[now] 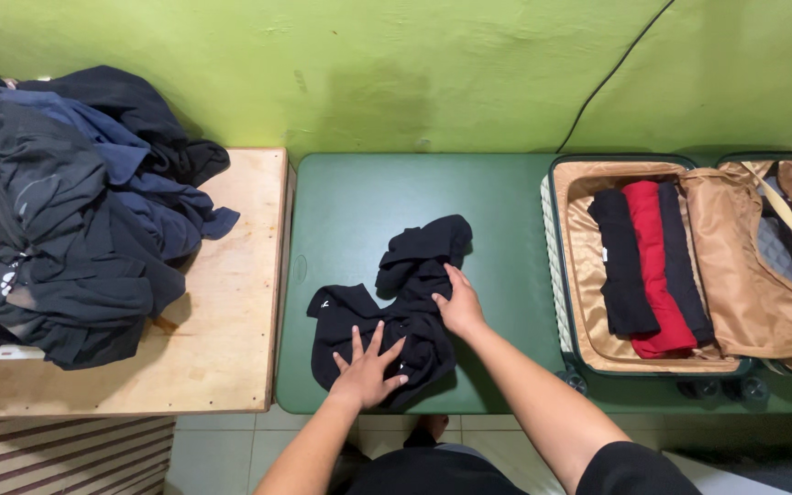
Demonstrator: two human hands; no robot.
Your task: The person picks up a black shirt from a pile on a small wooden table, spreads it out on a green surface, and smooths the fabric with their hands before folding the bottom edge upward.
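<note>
A crumpled black garment lies on the green table. My left hand presses flat on its lower part, fingers spread. My right hand rests on the garment's middle right edge, fingers laid over the cloth. An open suitcase with a tan lining stands at the right, holding three folded rolls: black, red and dark.
A large heap of dark blue and black clothes sits on a wooden platform at the left. A green wall with a black cable rises behind. Tiled floor shows below the table edge.
</note>
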